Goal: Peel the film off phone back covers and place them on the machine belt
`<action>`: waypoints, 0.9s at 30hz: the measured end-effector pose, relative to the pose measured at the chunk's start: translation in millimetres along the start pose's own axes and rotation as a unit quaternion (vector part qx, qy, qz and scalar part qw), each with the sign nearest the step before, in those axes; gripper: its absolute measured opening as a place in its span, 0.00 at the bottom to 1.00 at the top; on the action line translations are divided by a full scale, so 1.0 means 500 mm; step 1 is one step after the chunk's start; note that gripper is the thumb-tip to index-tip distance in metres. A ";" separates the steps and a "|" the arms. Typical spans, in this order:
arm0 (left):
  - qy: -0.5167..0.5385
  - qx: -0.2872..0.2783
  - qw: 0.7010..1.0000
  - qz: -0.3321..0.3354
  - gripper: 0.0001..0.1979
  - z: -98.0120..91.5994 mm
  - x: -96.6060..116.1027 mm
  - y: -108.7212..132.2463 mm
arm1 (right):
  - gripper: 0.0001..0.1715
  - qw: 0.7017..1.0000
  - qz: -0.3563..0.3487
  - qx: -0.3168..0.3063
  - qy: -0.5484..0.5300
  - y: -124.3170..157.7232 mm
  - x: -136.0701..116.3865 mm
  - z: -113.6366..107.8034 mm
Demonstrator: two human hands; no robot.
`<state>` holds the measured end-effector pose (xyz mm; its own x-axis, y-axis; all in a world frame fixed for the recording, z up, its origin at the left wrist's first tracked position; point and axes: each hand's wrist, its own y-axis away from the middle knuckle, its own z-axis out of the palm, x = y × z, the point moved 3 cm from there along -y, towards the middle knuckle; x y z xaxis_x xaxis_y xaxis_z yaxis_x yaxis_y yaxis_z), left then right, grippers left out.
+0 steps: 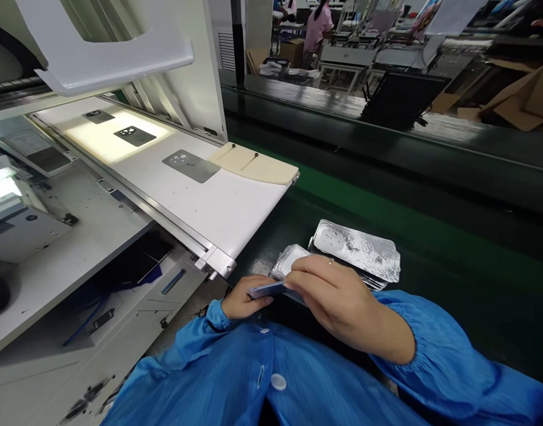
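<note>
Close to my body, a thin bluish phone back cover (268, 289) is held between both hands, seen nearly edge-on. My left hand (246, 297) is closed on its left end, thumb below and fingers behind. The fingers of my right hand (338, 296) are pinched at its right end and hide that part. Just beyond them lies a pile of silvery covers (293, 258), partly covered by my right hand. Behind that hand is a taller stack of shiny phone back covers (360, 248) with camera holes in the top one.
A white conveyor (200, 207) to the left carries a grey phone cover (190, 166) and two darker covers over a lit panel (103, 142). A cream guide plate (254, 163) sits at its end. A dark green belt (431, 195) runs across; a black monitor (402, 97) stands beyond.
</note>
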<state>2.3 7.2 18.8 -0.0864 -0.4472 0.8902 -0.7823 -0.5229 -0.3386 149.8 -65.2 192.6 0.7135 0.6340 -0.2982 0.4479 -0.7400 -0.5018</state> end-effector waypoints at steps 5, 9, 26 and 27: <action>0.007 0.002 1.000 0.010 0.16 0.001 -0.004 0.000 | 0.13 1.000 -0.005 -0.022 0.014 -0.004 -0.004 -0.005; -0.003 0.001 0.999 0.032 0.15 0.001 0.000 -0.003 | 0.13 1.000 -0.019 -0.018 0.014 -0.008 -0.009 -0.008; -0.017 0.005 1.000 -0.016 0.20 0.005 -0.011 0.004 | 0.10 0.997 -0.056 0.049 0.036 -0.015 -0.011 -0.019; -0.015 0.009 1.000 -0.018 0.20 0.004 -0.010 0.005 | 0.10 0.996 -0.053 0.053 0.041 -0.016 -0.010 -0.021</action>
<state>2.2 6.7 12.9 -0.0395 -0.4492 0.8926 -0.7730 -0.5523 -0.3121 148.1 -64.8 206.8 0.7089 0.6835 -0.1741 0.4661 -0.6393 -0.6116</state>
